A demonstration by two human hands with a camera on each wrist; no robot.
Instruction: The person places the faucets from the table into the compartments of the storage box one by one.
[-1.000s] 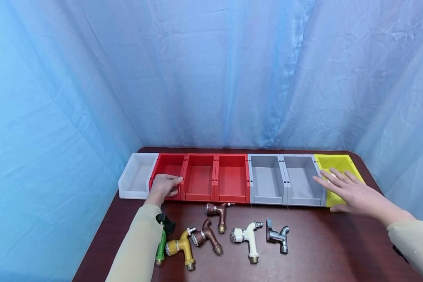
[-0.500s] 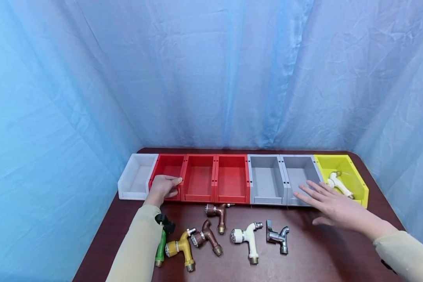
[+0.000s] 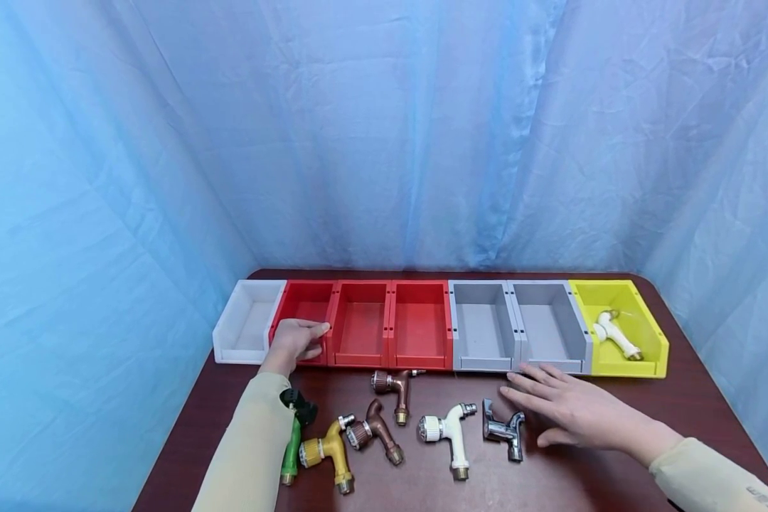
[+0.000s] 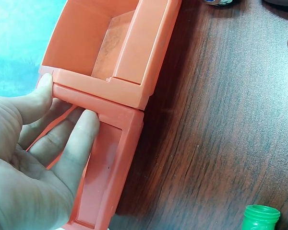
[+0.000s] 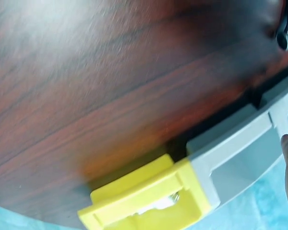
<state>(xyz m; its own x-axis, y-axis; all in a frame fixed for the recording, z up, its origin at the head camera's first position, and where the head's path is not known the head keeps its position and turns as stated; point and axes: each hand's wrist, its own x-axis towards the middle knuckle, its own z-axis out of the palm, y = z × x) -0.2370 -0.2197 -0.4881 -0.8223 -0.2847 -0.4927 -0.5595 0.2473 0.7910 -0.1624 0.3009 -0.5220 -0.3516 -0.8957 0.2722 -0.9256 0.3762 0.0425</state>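
Observation:
My left hand (image 3: pixel 294 341) is at the leftmost red bin (image 4: pixel 103 167), its thumb on the rim beside the neighbouring red bin and other fingers inside, gripping the edge. My right hand (image 3: pixel 569 409), fingers spread and holding nothing, is just right of a chrome tap (image 3: pixel 504 432). Left of that lie a white tap (image 3: pixel 454 434), two brown taps (image 3: pixel 377 430) and a yellow tap (image 3: pixel 334 451). A green tap (image 3: pixel 291 451) with a black handle is partly hidden by the left sleeve. Another white tap (image 3: pixel 616 336) lies inside the yellow bin (image 3: pixel 654 355).
Bins stand side by side along the back of the dark wood table (image 3: pixel 550 491): a white bin (image 3: pixel 227 334) at the left end, red ones, two grey bins (image 3: pixel 483 363), then the yellow one. Blue curtains (image 3: pixel 384 142) hang behind and at both sides.
My right hand has moved left and nearer, from over the yellow bin to beside the chrome tap, revealing the white tap in that bin. My left hand stays in place.

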